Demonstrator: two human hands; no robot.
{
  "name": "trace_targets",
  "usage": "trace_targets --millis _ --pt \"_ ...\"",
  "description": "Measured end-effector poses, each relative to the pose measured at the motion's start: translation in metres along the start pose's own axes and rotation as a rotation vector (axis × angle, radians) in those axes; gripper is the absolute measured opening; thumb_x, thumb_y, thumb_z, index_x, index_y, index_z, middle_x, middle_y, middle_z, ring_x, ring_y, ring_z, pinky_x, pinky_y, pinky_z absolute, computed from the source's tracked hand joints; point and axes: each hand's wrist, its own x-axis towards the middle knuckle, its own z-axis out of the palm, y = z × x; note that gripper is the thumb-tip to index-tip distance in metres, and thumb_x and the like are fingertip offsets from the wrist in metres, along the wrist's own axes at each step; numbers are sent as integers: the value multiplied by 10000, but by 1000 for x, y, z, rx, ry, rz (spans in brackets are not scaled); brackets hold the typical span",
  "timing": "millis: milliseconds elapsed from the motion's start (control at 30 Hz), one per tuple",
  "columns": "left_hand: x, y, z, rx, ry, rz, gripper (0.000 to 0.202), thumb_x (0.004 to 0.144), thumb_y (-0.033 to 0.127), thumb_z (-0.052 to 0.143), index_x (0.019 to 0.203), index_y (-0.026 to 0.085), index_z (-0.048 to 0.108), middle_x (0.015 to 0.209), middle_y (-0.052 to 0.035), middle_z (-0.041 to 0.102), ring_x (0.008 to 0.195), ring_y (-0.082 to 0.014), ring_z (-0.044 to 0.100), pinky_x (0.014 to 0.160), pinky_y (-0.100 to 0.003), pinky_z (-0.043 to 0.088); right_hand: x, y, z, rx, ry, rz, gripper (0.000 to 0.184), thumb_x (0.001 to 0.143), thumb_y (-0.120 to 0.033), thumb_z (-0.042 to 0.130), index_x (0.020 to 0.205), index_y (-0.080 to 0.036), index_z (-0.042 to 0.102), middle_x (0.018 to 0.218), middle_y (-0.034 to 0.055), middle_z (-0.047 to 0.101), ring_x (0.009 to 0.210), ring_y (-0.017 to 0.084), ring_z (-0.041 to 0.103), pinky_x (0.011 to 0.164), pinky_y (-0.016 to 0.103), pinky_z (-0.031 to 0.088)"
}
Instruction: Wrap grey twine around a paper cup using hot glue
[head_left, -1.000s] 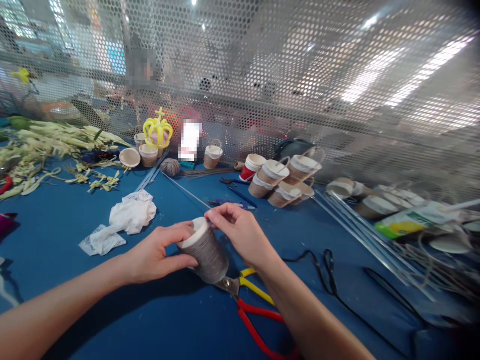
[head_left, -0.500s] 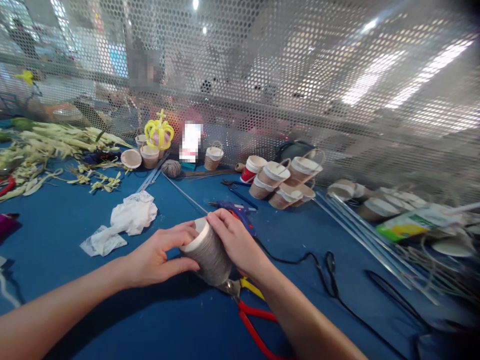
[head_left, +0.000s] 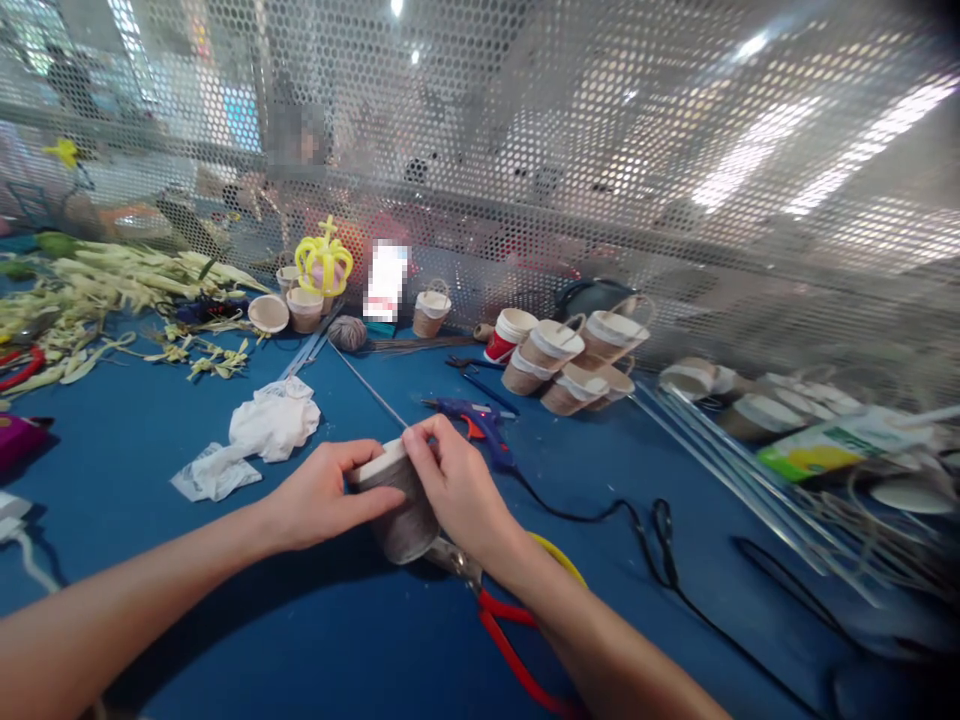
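Observation:
A paper cup wrapped in grey-brown twine lies tilted on the blue table, gripped from both sides. My left hand holds its left side, thumb on the white rim and fingers under it. My right hand is closed over its right side, fingertips pressed on the rim. A thin strand of twine runs from the cup towards a twine ball at the back. Red and yellow scissors lie under my right wrist.
A blue glue gun with a black cord lies just behind my hands. Crumpled white cloth lies left. Wrapped cups, clear rods, pale leaf strips and a yellow crown line the perforated metal screen.
My right hand slid down from pinching at the rim to cover the cup's side. The cup tipped lower and shifted slightly left. The glue gun came into view behind my hands.

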Motion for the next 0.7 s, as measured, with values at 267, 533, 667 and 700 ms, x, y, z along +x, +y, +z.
trace_targets --millis 267,533,667,700 --pt "0 -6 1 -17 -17 53 174 731 285 562 802 132 605 832 -27 622 856 -187 546 725 -252 445 0 -1 -6 142 -20 32 204 849 -337 396 724 -189 459 669 -8 509 605 117 471 568 245 382" --pt "0 -8 0 -28 -26 111 160 745 281 559 779 125 578 849 -45 605 961 -220 511 770 -266 426 -1 0 -2 181 -37 60 195 836 -326 420 704 -187 450 647 -24 488 602 109 455 561 240 365" --pt "1 -9 0 -53 -21 150 139 748 269 560 745 130 560 839 -42 587 944 -211 511 776 -265 417 1 2 -3 241 -73 103 206 837 -371 416 760 -184 454 684 -17 513 609 109 480 560 242 385" --pt "2 -10 0 -50 -4 166 136 749 267 561 736 132 554 825 -39 581 934 -206 512 779 -266 415 1 3 -4 266 -93 109 215 841 -381 406 788 -180 463 712 -7 533 622 111 496 566 244 396"
